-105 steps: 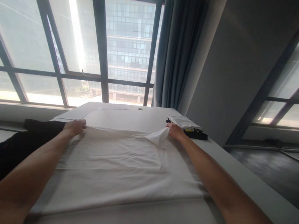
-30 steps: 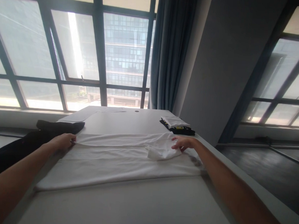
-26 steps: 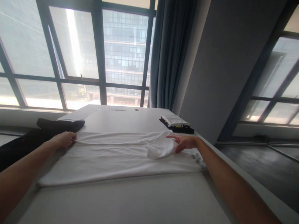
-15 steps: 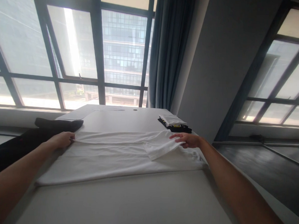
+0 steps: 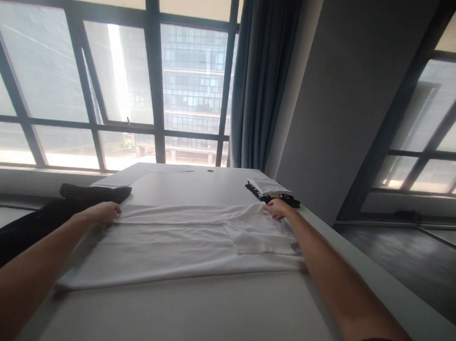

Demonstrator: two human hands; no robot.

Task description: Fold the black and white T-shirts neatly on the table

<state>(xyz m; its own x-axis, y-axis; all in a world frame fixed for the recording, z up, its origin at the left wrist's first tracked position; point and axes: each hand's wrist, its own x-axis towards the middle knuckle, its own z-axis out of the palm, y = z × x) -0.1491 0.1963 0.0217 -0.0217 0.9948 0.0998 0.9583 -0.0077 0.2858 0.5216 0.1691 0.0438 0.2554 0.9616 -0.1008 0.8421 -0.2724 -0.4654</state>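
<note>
Comparing this moment with the view half a second before, we saw that the sleeve point(image 5: 260, 235) of the white T-shirt point(image 5: 177, 244) had changed most: it had stood up as a loose, lifted flap under our right hand, and now it lay flat, folded inward over the body of the shirt. Our right hand point(image 5: 277, 208) had moved a little further away from us, to the far right corner of the garment, close to the small stack of folded clothes point(image 5: 272, 190). Our left hand point(image 5: 102, 211) had hardly shifted; it stayed at the far left edge of the shirt, beside the black garment point(image 5: 91, 192) that hung off the side of the white table point(image 5: 188, 317).

The right hand rested on the cloth with its fingers curled downward and close together, the tips pressing on the fabric at the shoulder corner; we could not tell whether they pinched a fold or only pressed it. The left hand lay loosely closed, knuckles up, on the opposite edge, and from this angle we could not tell whether it gripped the hem.

The T-shirt itself lay spread across the middle of the table, its near edge running straight from side to side, well apart from the table's front edge.
</note>
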